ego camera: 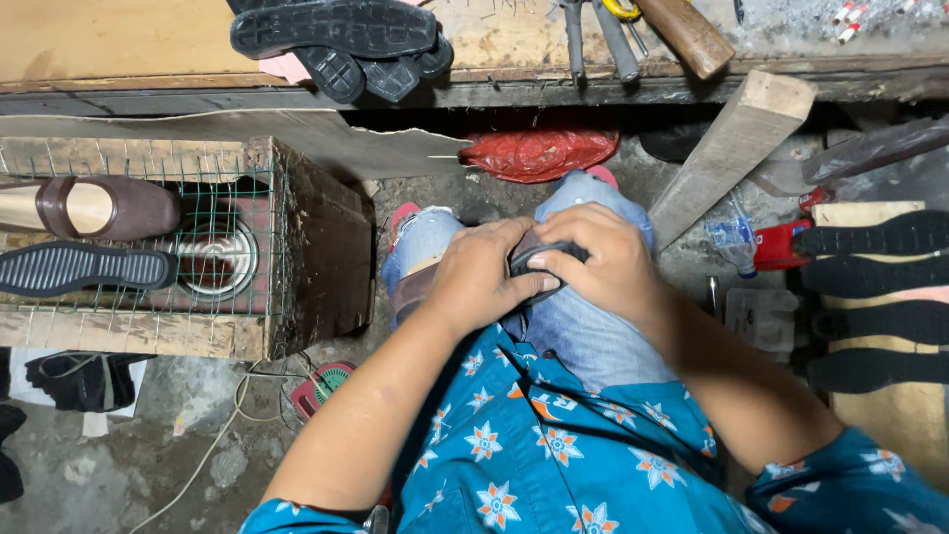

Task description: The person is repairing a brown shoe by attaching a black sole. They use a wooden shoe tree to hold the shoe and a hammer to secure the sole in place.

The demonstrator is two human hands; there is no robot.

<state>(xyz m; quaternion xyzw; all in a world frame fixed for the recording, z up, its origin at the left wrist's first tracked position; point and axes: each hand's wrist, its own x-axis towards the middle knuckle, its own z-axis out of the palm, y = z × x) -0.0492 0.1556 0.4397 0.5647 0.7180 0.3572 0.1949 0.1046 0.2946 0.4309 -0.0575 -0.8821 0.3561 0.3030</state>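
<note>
1. Nearest cam: blue flower-print shirt (pixel 534 445), forearms running fwd over jeans-clad knees (pixel 583 326).
2. Left hand (pixel 479 277) & right hand (pixel 608 262) both curled tight round a dark shoe sole (pixel 542 259), held on the lap btwn knees.
3. Step, at a guess: pressing sole onto upper by hand.
4. Next likely needs firm, even thumb pressure along the edge.
5. More black soles (pixel 870 297) lie at right; brown shoe (pixel 99 208) on wire cage, left.
</note>
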